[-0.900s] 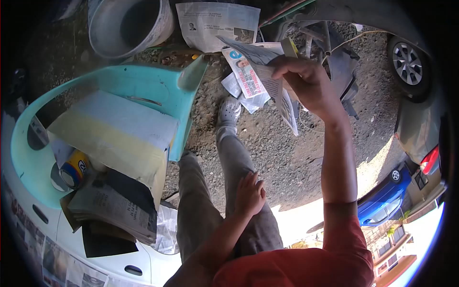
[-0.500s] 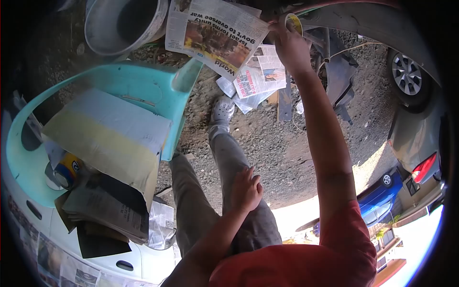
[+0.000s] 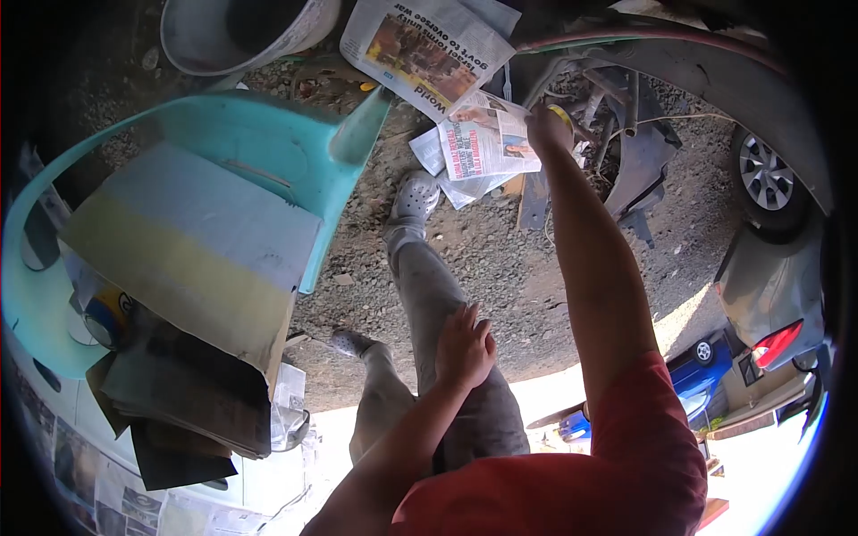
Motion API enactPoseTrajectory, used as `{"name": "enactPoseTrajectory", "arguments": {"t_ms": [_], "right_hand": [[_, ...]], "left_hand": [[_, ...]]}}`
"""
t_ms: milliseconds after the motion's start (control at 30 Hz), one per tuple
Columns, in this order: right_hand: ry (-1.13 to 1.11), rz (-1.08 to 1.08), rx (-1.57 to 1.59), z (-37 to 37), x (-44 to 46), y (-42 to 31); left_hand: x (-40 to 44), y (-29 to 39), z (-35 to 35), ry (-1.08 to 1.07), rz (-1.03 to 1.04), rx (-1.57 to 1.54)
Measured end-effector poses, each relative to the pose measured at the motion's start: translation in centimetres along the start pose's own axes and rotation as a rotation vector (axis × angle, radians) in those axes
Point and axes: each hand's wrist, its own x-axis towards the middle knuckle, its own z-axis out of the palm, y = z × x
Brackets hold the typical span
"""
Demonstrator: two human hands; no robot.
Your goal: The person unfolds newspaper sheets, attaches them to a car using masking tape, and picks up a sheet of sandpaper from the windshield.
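My right arm reaches away from me, low over the ground. My right hand (image 3: 547, 132) is closed round a yellow-rimmed round thing (image 3: 561, 114) that looks like a roll of tape, partly hidden by the fingers. Beside that hand lie newspaper sheets (image 3: 487, 147), and a larger newspaper page (image 3: 420, 58) with a colour photo lies farther off. My left hand (image 3: 466, 350) rests on my thigh, fingers stretched out, holding nothing.
A teal plastic chair (image 3: 259, 134) at left bears a cardboard sheet (image 3: 197, 223), dark sheets (image 3: 192, 393) and a blue-yellow can (image 3: 109, 314). A bucket (image 3: 313, 31) stands beyond. Broken dark panels (image 3: 643, 165) and a car wheel (image 3: 765, 170) are at right.
My right hand, with the round thing, has come lower and closer to the smaller newspaper sheets. One leg has shifted backward. My left hand stays on the thigh.
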Motion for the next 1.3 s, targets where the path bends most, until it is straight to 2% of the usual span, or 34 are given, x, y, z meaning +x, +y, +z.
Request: {"name": "enactPoseTrajectory", "arguments": {"t_ms": [100, 200, 267, 333, 367, 433, 533, 600, 633, 667, 767, 833, 867, 933, 967, 1067, 1167, 1267, 1300], "right_hand": [[-0.047, -0.042, -0.042, -2.5, -9.0, -1.2], [-0.065, -0.290, 0.005, -3.7, -19.3, 1.2], [-0.004, -0.523, -0.010, -4.3, -27.0, 2.9], [-0.001, -0.636, -0.068, -6.2, -35.5, 3.3], [0.019, -0.694, -0.086, -7.2, -39.7, 3.3], [0.027, -0.811, -0.097, -8.9, -47.6, 3.7], [0.033, -1.034, -0.059, -9.1, -56.6, 4.5], [0.017, -1.149, -0.057, -8.7, -61.2, 5.0], [-0.007, -1.180, -0.069, -8.7, -63.3, 5.3], [-0.033, -1.210, -0.083, -8.8, -65.3, 5.6], [-0.076, -1.074, 0.186, -9.4, -70.9, 3.9], [-0.014, -1.157, 0.340, -9.6, -74.3, 1.3], [0.019, -1.198, 0.422, -10.0, -76.0, -0.3], [0.144, -1.269, 0.392, -10.6, -80.1, -2.4], [0.210, -1.304, 0.375, -10.8, -81.8, -3.3], [-0.034, -1.228, 0.540, -11.2, -85.2, -4.7], [0.007, -1.353, 0.579, -11.5, -86.8, -5.3], [-0.059, -1.342, 0.703, -10.1, -86.9, -5.6], [-0.098, -1.319, 0.763, -9.6, -86.7, -5.6]], "left_hand": [[-0.8, 0.2, 0.4, 0.070, -0.018, -0.002], [-2.5, 0.0, 0.4, 0.044, -0.086, -0.024], [-4.4, -0.1, -0.6, 0.109, -0.069, -0.184], [-6.5, -1.1, -1.0, 0.245, -0.038, -0.323], [-6.9, -2.4, -0.7, 0.206, -0.273, -0.664], [-8.4, -3.0, -4.6, 0.228, -0.241, -0.732], [-12.1, -3.4, -8.1, 0.445, -0.221, -0.797], [-15.9, -2.6, -11.4, 0.500, -0.294, -0.905], [-18.6, -2.4, -12.6, 0.518, -0.406, -0.608], [-21.6, -1.9, -13.1, 0.570, -0.376, -0.572], [-30.0, -0.3, -13.1, 0.660, -0.304, -0.379], [-35.5, 1.6, -12.9, 0.646, -0.287, -0.135], [-37.9, 2.8, -13.4, 0.669, -0.263, -0.182], [-43.5, 6.4, -15.6, 0.706, -0.209, -0.273], [-45.6, 7.5, -16.5, 0.646, -0.204, -0.204], [-47.5, 5.1, -15.2, 0.862, -0.057, -0.027], [-50.8, 5.9, -16.3, 1.093, 0.042, -0.007], [-53.7, 7.6, -16.7, 1.032, -0.004, -0.133], [-54.2, 7.7, -16.6, 1.075, 0.061, -0.167]]}}
